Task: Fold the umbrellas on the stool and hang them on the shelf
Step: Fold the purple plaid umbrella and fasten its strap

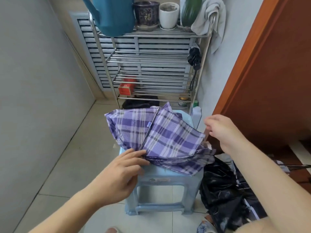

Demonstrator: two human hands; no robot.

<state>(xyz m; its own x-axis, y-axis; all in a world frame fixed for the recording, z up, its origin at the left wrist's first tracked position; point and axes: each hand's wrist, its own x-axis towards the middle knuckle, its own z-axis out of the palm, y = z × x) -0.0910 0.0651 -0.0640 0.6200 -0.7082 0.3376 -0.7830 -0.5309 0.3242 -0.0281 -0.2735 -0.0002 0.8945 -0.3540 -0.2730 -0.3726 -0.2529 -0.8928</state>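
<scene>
tiled floor (70, 165) underfoot, one steel shelf (151, 58) behind. one teal watering can (114, 15), two pots, the dark pot (146, 13) marked "福", the white pot (169, 15) blank. left hand (121, 175) presses relaxed fingers on one purple plaid umbrella (166, 137), half folded on one blue stool (161, 187). right hand (222, 130) pinches its edge. one black umbrella (194, 58) hangs on the shelf.
</scene>
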